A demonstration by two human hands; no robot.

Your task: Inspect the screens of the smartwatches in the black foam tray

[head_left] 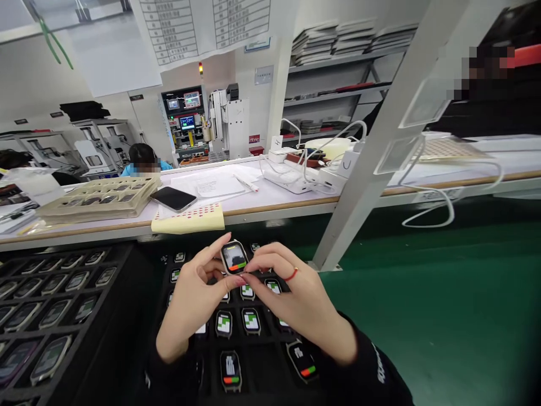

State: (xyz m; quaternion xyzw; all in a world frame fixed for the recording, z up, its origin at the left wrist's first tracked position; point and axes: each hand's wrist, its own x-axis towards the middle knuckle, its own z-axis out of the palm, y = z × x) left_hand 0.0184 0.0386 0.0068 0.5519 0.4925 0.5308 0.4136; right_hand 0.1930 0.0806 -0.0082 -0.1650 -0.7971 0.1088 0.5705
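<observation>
Just past the far side of the black foam compartment tray (265, 366): a long white workbench (245, 212) with a brown front edge, running crosswise. Close along the tray's left side: a raised second black foam tray (120, 307), set with rows of metal-rimmed watches (53, 358). Right of the tray: a stretch of glossy green floor (401, 316) as open room, bounded at the far right by a slanting white metal post (359, 192).

Above the tray, toward its far side: a rectangular silver-rimmed smartwatch (234, 256), lit screen tilted up. Held by its edges in the left hand (192, 290), index finger at the top, thumb underneath. At its lower right corner, thumb and index finger of the right hand (296, 287) in a narrow pinch, red band (291, 274) around one finger.

Seated in the tray beneath: lit smartwatches (251, 321), partly hidden by fingers. Beyond the tray, on the workbench: a black phone (174, 198), a beige divided box (95, 210) and, overhanging the edge, pale yellow paper (190, 224). Far right of the tray, past the post: a looping white cable (451, 211).
</observation>
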